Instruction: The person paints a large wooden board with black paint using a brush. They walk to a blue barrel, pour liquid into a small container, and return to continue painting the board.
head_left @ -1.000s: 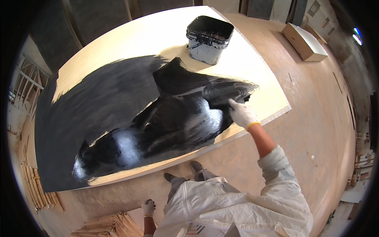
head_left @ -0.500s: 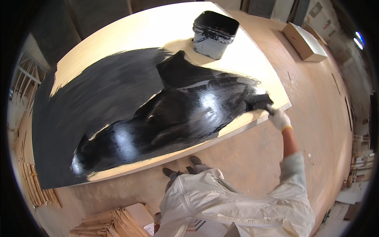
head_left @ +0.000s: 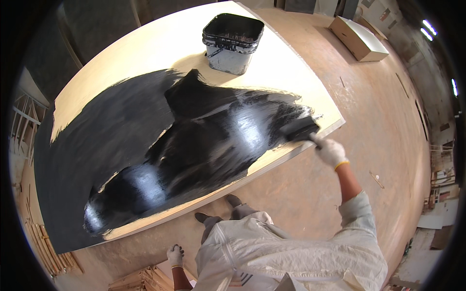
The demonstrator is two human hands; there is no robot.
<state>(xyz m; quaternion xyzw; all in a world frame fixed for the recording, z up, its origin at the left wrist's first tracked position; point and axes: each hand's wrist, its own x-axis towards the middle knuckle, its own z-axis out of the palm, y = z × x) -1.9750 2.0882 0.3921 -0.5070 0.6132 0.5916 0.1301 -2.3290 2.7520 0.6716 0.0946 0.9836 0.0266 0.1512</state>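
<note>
My right hand [head_left: 332, 153], in a white glove with a yellow cuff, is closed around the handle of a wide black paint brush [head_left: 300, 130]. The brush head rests on wet black paint near the right end of a large pale panel [head_left: 323, 104]. Glossy black paint [head_left: 194, 140] spreads over the panel's near half, and a duller dark coat [head_left: 111, 114] covers the left. My left hand [head_left: 175, 254], also gloved, hangs low beside my body, away from the panel. Its dark-tipped fingers are curled, with nothing visible in them.
A square bucket [head_left: 230, 60] smeared with black paint stands on the panel's far part. A cardboard box [head_left: 361, 41] sits on the brown floor at the far right. Wooden strips [head_left: 51, 247] lie at the left, with brown stacked pieces [head_left: 141, 280] near my left hand.
My right hand has drawn the brush a little left and toward me along the panel. My left hand has come further into view from the lower edge. The whole view has shifted.
</note>
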